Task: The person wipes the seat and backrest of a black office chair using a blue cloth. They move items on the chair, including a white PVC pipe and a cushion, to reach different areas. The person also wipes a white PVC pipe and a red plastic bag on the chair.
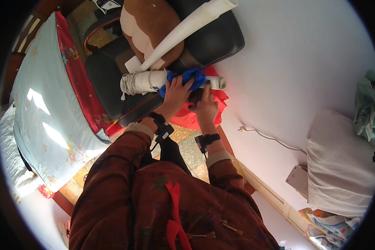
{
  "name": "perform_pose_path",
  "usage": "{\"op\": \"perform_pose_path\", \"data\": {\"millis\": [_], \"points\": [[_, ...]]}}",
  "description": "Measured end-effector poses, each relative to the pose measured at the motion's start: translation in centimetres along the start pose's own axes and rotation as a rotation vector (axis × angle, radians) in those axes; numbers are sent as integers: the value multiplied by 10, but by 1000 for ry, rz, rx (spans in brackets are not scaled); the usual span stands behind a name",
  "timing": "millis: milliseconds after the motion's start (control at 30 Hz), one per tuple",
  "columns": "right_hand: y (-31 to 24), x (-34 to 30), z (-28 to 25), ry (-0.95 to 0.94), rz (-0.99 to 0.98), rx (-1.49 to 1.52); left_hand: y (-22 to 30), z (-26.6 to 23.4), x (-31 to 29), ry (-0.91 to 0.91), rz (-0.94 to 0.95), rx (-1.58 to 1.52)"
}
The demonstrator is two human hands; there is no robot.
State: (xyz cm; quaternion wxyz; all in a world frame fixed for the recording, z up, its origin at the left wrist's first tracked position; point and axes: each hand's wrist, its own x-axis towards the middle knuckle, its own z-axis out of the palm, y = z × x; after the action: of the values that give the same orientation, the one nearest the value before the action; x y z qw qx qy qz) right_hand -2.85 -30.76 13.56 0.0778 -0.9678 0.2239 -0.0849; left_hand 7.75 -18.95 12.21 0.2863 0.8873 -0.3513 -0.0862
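Note:
A white cylindrical appliance (pixel 148 81), which looks like a handheld vacuum cleaner, lies across the front of a black chair seat. Its pale cord (pixel 131 84) is wound round the left end, with the plug hanging down. My left hand (pixel 177 95) is closed on a bright blue cloth (pixel 191 78), pressed against the body. Close by on the right, my right hand (pixel 207 109) has its index finger stretched toward the appliance's narrow white end (pixel 217 83) and its thumb apart. Something dark between the hands is too shaded to make out. Red cloth (pixel 186 116) hangs below.
A long white tube (pixel 187 35) leans across a brown cushion (pixel 164 25) on the black chair (pixel 106 73). To the left is a bed with a pale blue floral cover (pixel 54 121). A wall with a plug and cord (pixel 271 138) and a white-covered bundle (pixel 341 166) are right.

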Motion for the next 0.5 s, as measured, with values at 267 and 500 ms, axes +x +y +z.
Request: {"op": "perform_pose_path", "data": {"millis": [267,500], "points": [[1,14,-9,-53,58,-17,-17,24,6,235,-115,-230],[-30,17,4,-230,-1,52,-36,25,18,160,-191,-360]]}}
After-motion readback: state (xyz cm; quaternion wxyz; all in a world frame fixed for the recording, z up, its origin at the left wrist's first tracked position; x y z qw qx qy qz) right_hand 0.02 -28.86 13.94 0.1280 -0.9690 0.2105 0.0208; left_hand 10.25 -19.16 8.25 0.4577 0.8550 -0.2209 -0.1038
